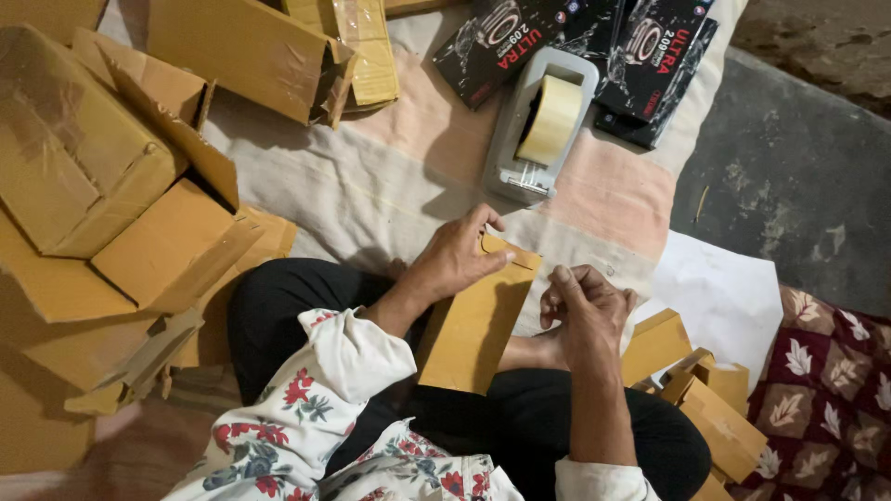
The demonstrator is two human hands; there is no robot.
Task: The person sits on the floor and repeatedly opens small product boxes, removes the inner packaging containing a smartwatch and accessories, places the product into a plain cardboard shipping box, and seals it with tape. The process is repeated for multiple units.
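1. Your left hand rests on the top end of a small yellow cardboard box, fingers curled over its upper edge and thumb pressed near the tuck flap, so it grips the box
2. The box lies slanted across your lap, its far end pointing toward the tape dispenser and its near end down between your knees
3. Your right hand is just beside the right edge of the box, fingers curled loosely inward; you cannot tell from this view whether it pinches anything, and it does not appear to touch the box
4. A grey desktop tape dispenser with a roll of pale tape sits on the cloth straight ahead of your hands, near but apart from them
5. Black printed cartons lie behind the dispenser, partly under it
6. A heap of larger yellow cardboard boxes is stacked to your left, several with open flaps
7. More small yellow boxes lie by your right knee, next to a white sheet
8. A dark red fabric with a leaf pattern fills the lower right corner
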